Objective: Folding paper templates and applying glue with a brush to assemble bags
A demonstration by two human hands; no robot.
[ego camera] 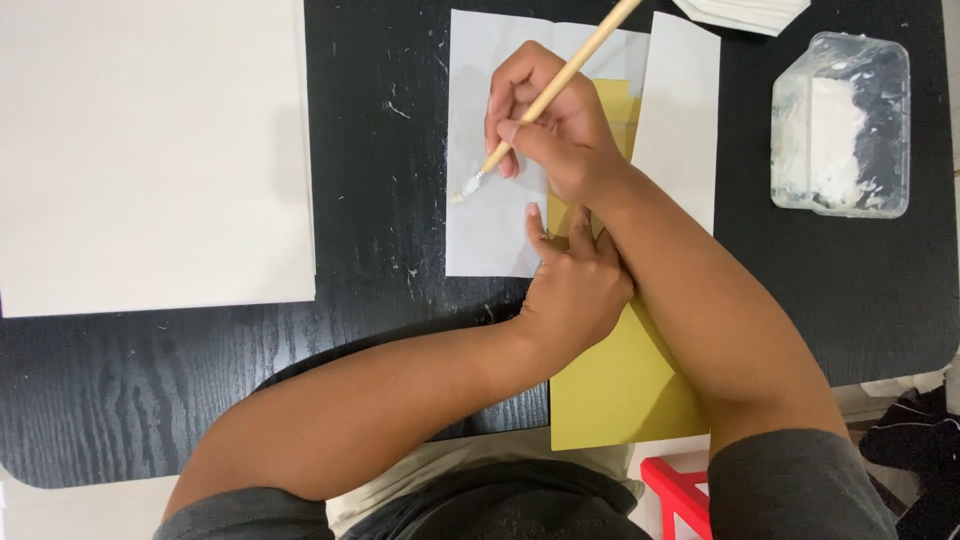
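Note:
My right hand point(548, 125) grips a wooden-handled brush point(560, 85) whose white, paste-laden tip touches a white paper sheet point(482, 215) on the black table point(380, 300). My left hand point(572, 285) lies flat below it, fingers pressing on a yellow-green sheet of paper point(620, 385) that hangs over the table's front edge. A second white sheet point(682, 110) lies to the right, partly covering the yellow-green one. My right forearm crosses over that sheet.
A large white sheet point(150, 150) covers the table's left part. A clear plastic tub of white paste point(840, 125) stands at the right. More white paper point(745, 12) shows at the top edge. A red object point(675, 490) sits below the table.

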